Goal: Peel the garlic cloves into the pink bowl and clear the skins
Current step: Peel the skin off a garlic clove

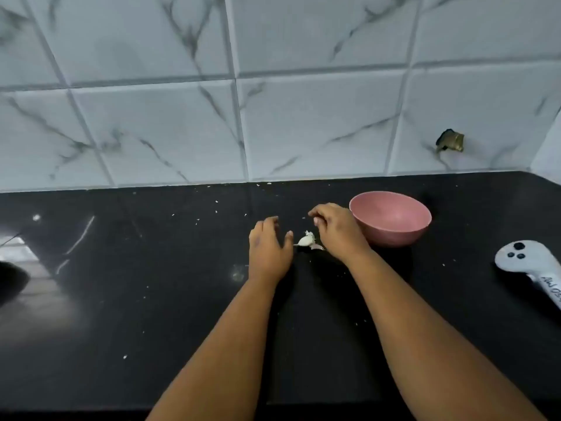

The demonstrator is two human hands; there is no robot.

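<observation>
Nearest, both bare forearms reach forward over the black countertop [182, 299], whose front stretch between and beside them lies open apart from scattered white flecks. Further in, the left hand [268, 247] rests palm-down with fingers loosely extended and thumb spread toward the garlic [306, 240], gripping nothing. That garlic, a small white piece with a pinkish scrap of skin [317, 247] beside it, lies on the counter in the gap between the two hands. The right hand [337, 229] hovers just right of it, fingers curled downward; whether they pinch anything cannot be made out. Off to the right edge, well apart from the hands, lies a white controller [528, 262]. Just behind the right hand stands the pink bowl [391, 218], upright, its visible interior showing nothing inside. Beyond it the counter ends at the marbled tile wall [273, 101], where a dark fitting [450, 140] protrudes.
</observation>
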